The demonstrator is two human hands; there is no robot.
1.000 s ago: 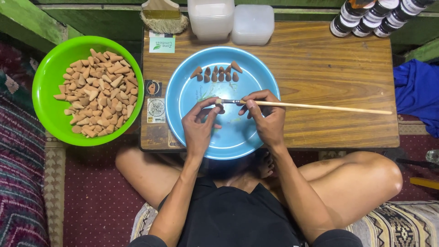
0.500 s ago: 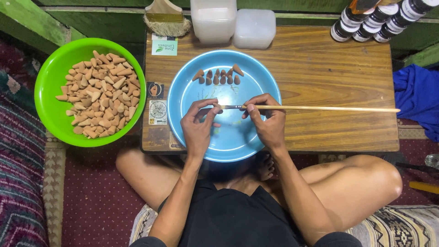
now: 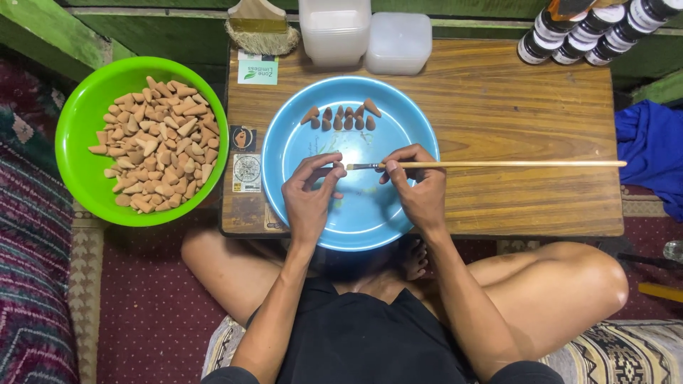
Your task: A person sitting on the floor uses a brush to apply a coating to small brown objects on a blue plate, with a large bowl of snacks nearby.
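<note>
My left hand (image 3: 309,198) pinches a small brown cone (image 3: 339,168) over the blue bowl (image 3: 299,135). My right hand (image 3: 416,186) holds a long thin wooden paintbrush (image 3: 498,164) level, its dark tip touching the cone. Several brown cones (image 3: 341,117) stand in a row at the bowl's far side. A green bowl (image 3: 82,121) full of pale unpainted cones (image 3: 156,142) sits to the left of the low wooden table (image 3: 512,107).
Two white plastic tubs (image 3: 366,35) and a wide brush (image 3: 260,25) lie at the table's back edge. Several small paint jars (image 3: 590,32) stand at the back right. A blue cloth (image 3: 651,153) lies right of the table. My crossed legs rest on patterned rugs.
Both hands stay over the blue bowl with the cone and brush; the brush tip shifts slightly against the cone. Nothing else has moved.
</note>
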